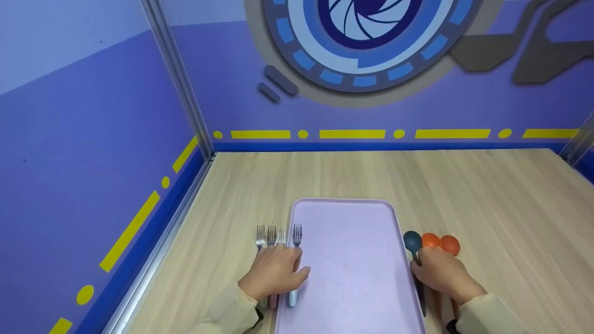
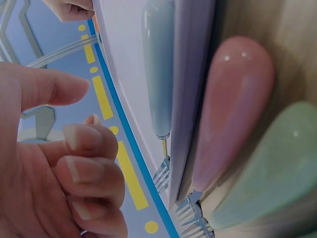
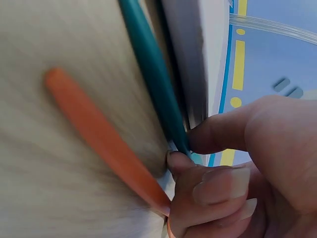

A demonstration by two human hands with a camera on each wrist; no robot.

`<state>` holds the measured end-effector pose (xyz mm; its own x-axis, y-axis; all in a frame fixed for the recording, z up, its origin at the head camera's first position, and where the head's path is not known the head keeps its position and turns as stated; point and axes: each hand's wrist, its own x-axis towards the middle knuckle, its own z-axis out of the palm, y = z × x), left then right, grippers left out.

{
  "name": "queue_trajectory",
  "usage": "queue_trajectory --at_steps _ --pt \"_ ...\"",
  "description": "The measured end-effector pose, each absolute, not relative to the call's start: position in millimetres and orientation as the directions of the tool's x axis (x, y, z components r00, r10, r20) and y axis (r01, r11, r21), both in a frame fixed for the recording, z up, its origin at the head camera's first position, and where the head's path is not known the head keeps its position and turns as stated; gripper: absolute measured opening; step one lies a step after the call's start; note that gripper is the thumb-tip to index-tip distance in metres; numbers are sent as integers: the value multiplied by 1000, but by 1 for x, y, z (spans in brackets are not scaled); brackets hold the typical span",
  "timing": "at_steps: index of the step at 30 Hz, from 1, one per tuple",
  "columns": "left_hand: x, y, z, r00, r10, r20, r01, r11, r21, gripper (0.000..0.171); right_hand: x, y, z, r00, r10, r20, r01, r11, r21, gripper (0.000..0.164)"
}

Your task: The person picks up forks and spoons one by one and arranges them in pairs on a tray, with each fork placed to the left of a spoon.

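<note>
The right hand (image 1: 443, 272) pinches a dark green spoon (image 1: 412, 240) just beside the tray (image 1: 349, 278), bowl toward the back wall (image 1: 222, 83), its length running along the tray's side. The left hand (image 1: 274, 269), loosely curled and empty, is near a fork (image 1: 292, 298) on the tray, tines pointing likewise.

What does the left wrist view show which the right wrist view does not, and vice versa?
Only the left wrist view shows the left hand, pale blue fork handle, pink fork handle and green fork handle.
Only the right wrist view shows an orange spoon handle and the teal spoon handle.
Both show the tray, table, wall and right hand, which appears small in the left wrist view.
</note>
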<state>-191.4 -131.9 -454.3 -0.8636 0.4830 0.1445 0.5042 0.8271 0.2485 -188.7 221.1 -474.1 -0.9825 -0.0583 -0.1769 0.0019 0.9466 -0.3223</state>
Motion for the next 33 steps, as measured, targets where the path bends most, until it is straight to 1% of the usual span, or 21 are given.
queue_trajectory --at_steps 4,12,17,21,27,33 --pt "-191 -132 -454 -866 481 137 500 830 246 36 -189 221 -474 -988 -47 -145 4 944 -329 30" --pt "-193 -132 -455 -872 476 114 489 837 246 35 -187 220 -469 -991 -51 -120 -7 941 -338 29" --pt "-193 -132 -456 -858 487 160 513 826 235 35 -187 219 -466 -996 -50 -78 -22 945 -327 29" --pt "-192 -133 -458 -849 493 189 526 820 225 36 -186 217 -465 -996 -53 -74 -25 943 -333 28" --pt "-192 -133 -458 -849 493 191 526 823 213 36 -187 218 -463 -996 -49 -72 -23 944 -329 28" --pt "-192 -133 -458 -860 483 164 509 835 209 36 -187 217 -463 -997 -53 -50 -33 941 -336 26"
